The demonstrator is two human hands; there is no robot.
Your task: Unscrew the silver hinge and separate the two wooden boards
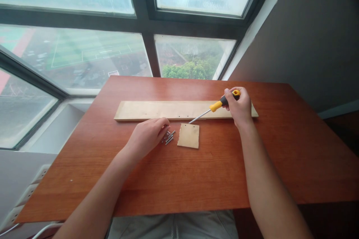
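Several loose screws (168, 137) at my left hand (147, 136) fingertips: small, slippery, pinch singly; fingers curled over them. Right hand (239, 106) clenched on screwdriver (212, 107) handle.

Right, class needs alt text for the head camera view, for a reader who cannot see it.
A person's right hand grips a yellow-handled screwdriver over a long wooden board on a reddish table, while the left hand touches a few loose screws beside a small square wood piece. Large windows lie beyond.
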